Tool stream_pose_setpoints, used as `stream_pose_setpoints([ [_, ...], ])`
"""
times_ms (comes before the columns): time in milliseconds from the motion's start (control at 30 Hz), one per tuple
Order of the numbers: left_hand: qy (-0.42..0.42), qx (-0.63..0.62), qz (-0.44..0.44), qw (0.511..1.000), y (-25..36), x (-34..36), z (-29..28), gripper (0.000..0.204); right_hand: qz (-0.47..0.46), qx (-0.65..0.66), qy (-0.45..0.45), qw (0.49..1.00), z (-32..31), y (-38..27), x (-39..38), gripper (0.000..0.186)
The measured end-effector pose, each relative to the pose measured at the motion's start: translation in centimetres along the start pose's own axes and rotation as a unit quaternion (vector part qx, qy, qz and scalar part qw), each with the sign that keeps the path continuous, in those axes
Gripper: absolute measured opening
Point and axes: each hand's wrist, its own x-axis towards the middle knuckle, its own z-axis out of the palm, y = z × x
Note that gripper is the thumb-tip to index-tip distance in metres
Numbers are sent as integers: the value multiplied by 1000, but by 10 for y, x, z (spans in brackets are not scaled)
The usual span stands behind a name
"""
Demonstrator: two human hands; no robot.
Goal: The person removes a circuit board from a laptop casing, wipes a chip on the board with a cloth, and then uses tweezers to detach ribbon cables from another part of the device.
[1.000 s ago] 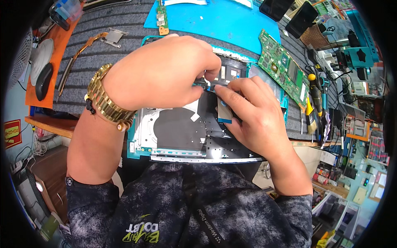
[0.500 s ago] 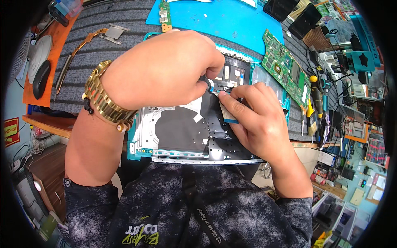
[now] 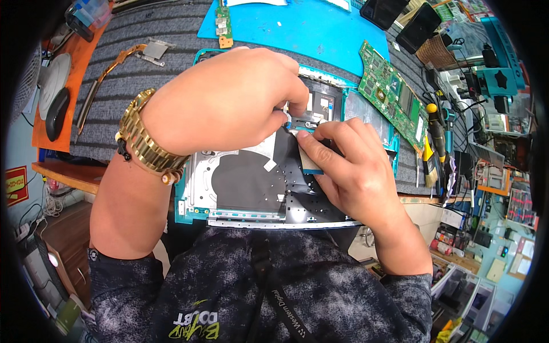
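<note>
An opened laptop case (image 3: 251,177) with teal edges lies in front of me, its inner side up, with bare metal and black film (image 3: 291,188). My left hand (image 3: 240,97) reaches over its left half, thumb and forefinger pinched near the touchpad area; what they hold is too small to make out. Just below those fingertips shows a small blue-ended piece. My right hand (image 3: 354,166) is closed around a wide flat ribbon cable (image 3: 309,160) with a blue end. Its thumb and forefinger tips meet beside the left fingertips.
Beyond the case lies a blue mat (image 3: 309,34) with a small green board (image 3: 223,26) at its left. A green motherboard (image 3: 392,94) rests to the right, near screwdrivers (image 3: 436,123) and a brush (image 3: 429,166). A copper heat pipe (image 3: 108,71) lies at left, beside a black mouse (image 3: 57,113).
The laptop case has shifted slightly left. My right hand has moved a little left, its fingertips closer to the left ones. Both hands keep their grip.
</note>
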Motion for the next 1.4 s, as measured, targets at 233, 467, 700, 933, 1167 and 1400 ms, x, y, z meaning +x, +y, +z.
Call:
stream_pose_setpoints([
  [233,13,-3,23,1000,2,0,-2,11,-6,-18,-1,1000,1,-1,-1,47],
  [467,14,-5,6,1000,4,1,-7,11,9,-9,-10,1000,2,-2,-5,72],
  [700,1,6,-12,1000,8,2,-12,14,9,-14,-14,1000,3,-3,-5,72],
  [933,2,5,-17,1000,6,1,-11,13,7,-21,-19,1000,2,-5,-4,69],
  [1167,16,10,3,1000,2,0,-8,13,8,-17,-21,1000,2,-5,-4,67],
  [1400,14,16,7,1000,3,1,-9,12,9,-9,-13,1000,4,-4,-5,68],
])
